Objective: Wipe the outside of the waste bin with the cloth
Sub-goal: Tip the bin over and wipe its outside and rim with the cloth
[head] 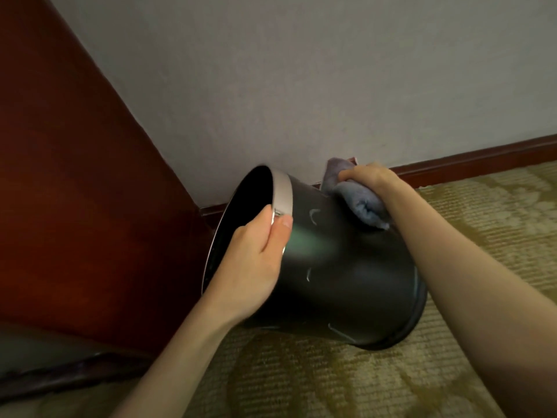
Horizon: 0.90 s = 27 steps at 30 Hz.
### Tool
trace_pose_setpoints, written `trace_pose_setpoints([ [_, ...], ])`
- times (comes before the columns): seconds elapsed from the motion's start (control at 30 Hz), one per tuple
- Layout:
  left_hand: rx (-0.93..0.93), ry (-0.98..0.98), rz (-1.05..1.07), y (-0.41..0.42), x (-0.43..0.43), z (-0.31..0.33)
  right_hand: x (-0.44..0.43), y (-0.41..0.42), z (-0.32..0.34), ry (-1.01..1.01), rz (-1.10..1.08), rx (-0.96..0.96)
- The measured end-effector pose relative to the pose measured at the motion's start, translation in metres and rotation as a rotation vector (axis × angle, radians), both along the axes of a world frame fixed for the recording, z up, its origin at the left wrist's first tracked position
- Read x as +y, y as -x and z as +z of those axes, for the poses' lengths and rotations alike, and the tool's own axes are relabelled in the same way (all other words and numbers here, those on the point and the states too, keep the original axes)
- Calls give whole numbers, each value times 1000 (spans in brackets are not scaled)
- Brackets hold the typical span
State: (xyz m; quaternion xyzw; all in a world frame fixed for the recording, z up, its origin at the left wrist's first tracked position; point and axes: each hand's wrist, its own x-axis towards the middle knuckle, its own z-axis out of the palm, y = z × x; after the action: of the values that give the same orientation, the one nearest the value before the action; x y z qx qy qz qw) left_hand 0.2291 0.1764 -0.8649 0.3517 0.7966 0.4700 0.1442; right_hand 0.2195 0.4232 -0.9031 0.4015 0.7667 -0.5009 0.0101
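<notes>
A dark round waste bin (340, 267) with a pale metal rim band lies tilted on its side, its mouth turned up and left and its base lower right on the carpet. My left hand (256, 257) grips the rim, thumb outside and fingers inside the mouth. My right hand (369, 178) is closed on a bunched grey-blue cloth (366, 205), which presses against the bin's upper far side near the wall.
A dark red wooden furniture panel (75, 176) stands close on the left. A pale wall (301, 86) with a red-brown skirting board (482, 159) runs behind the bin. Patterned beige carpet (331, 381) covers the floor in front and to the right.
</notes>
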Motion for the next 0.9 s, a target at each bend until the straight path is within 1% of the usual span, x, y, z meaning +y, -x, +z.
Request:
trace_pose_setpoints([
  [0.07, 4, -4, -26, -4, 0, 1, 1, -7, -3, 29, -41, 19],
  [0.13, 31, -12, -26, -6, 2, 2, 0, -10, -2, -23, -30, 46],
  [0.27, 73, -22, 21, -7, 8, 4, -15, -12, 11, -111, -17, 187],
  [0.4, 99, 6, 110, -3, 17, 6, -42, -8, 27, -192, -70, 329],
  [0.63, 25, -11, 287, 15, 45, 6, -91, -21, 48, -227, -149, 560],
  [0.77, -11, 0, 303, 30, 56, 6, -110, -38, 45, -238, -289, 671],
  [0.83, -27, 16, 302, 36, 63, 11, -125, -51, 36, -225, -365, 756],
  [0.9, -16, 52, 309, 41, 71, 16, -142, -65, 25, -199, -377, 845],
])
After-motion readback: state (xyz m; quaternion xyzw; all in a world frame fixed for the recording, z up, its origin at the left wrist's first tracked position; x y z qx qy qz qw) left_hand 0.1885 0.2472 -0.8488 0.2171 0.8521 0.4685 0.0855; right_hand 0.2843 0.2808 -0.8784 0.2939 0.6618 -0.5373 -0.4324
